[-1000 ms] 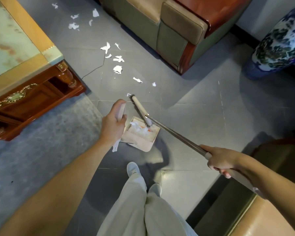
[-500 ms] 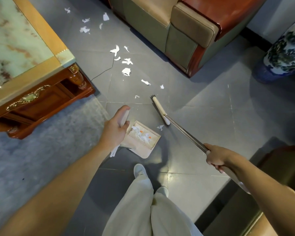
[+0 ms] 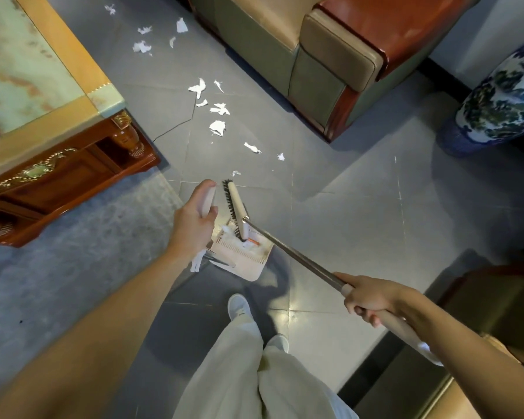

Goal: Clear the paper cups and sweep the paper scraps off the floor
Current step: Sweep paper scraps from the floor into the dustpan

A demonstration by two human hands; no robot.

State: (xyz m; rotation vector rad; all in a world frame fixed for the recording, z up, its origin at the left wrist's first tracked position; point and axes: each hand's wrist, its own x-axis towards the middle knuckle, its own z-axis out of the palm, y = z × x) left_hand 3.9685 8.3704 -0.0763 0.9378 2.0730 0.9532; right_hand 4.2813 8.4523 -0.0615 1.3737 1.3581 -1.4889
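Note:
My left hand (image 3: pixel 194 225) grips the upright beige handle of a dustpan (image 3: pixel 248 264) that sits on the grey tile floor in front of my feet. My right hand (image 3: pixel 369 300) holds the metal pole of a broom (image 3: pixel 236 207), whose bristled head lies at the pan's mouth with its near end over the white scraps inside. Several torn white paper scraps (image 3: pixel 217 127) trail across the floor beyond the pan, and more scraps (image 3: pixel 142 47) lie farther back. No paper cups are in view.
A wooden coffee table (image 3: pixel 58 128) with a marble top stands at the left over a grey rug (image 3: pixel 73 252). A leather armchair (image 3: pixel 330 55) is at the back, a blue-and-white vase (image 3: pixel 502 107) at the right, and another seat (image 3: pixel 496 303) by my right arm.
The broom head swept left and back toward me from the open floor to the dustpan mouth. A scrap that lay beside the pan is no longer on the floor. My left hand kept its hold.

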